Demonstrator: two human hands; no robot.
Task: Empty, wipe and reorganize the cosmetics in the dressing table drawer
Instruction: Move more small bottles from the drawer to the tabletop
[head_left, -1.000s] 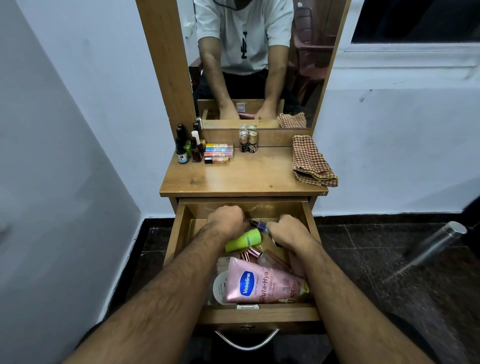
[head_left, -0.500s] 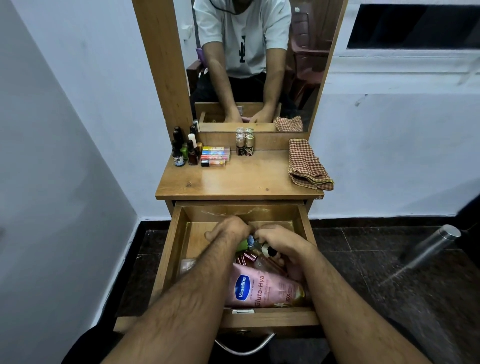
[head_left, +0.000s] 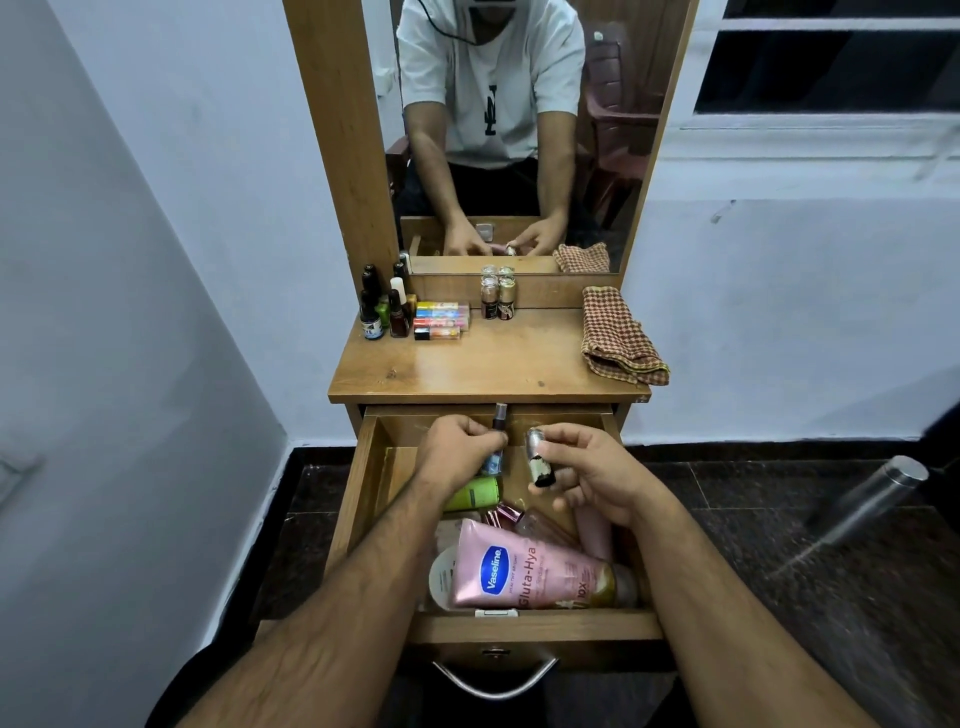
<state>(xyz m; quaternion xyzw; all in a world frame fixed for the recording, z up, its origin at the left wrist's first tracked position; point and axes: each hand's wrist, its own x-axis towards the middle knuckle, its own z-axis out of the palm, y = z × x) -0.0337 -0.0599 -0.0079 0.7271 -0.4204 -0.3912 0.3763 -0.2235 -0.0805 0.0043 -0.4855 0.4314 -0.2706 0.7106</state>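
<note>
Partly hidden: left hand (head_left: 457, 451) pinches slim tube (head_left: 498, 422), label unreadable; right hand (head_left: 587, 470) grips worn silver container (head_left: 538, 457).

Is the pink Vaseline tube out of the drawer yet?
No, it is in. The pink Vaseline tube lies on its side at the front of the open drawer, among other bottles.

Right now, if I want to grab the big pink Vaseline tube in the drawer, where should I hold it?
Probably round its middle, reaching down from above. The pink Vaseline tube lies flat on top of the other things in the drawer, its long side facing up.
</note>
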